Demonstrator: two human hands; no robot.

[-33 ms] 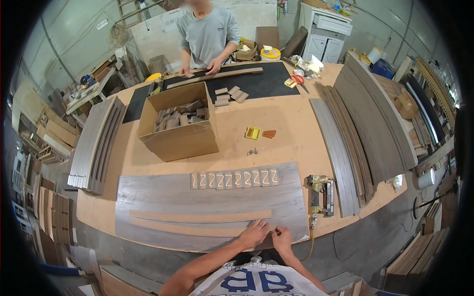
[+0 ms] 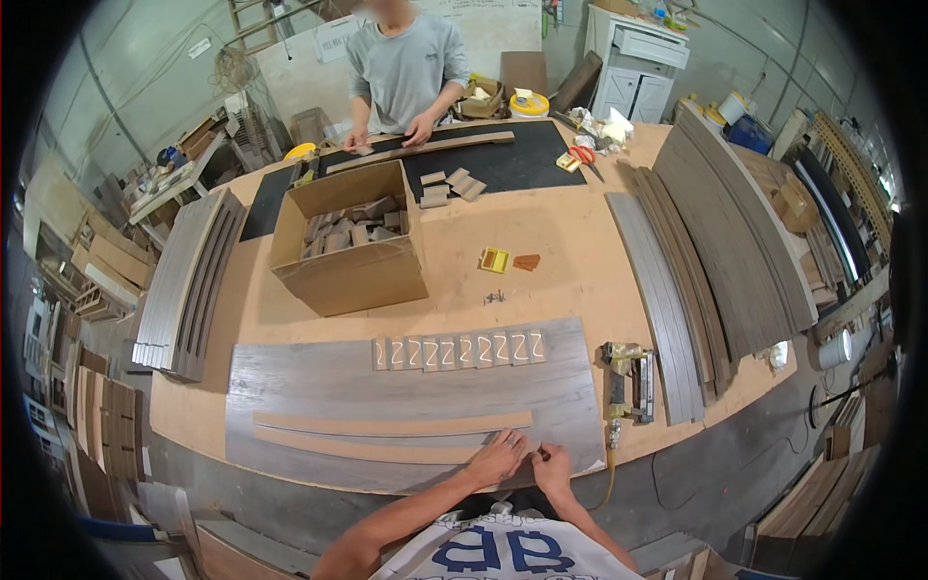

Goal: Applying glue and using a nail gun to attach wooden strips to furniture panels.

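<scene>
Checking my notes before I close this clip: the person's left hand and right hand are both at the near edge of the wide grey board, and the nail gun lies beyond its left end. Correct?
Not quite: the nail gun lies beyond the right end of the wide grey board, as the head view shows. The rest stands.

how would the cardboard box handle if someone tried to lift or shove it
The box is probably heavy, given the wood pieces piled inside. With its top open, they might spill if it tilts. Its cardboard sides may bow a little when gripped.
</scene>
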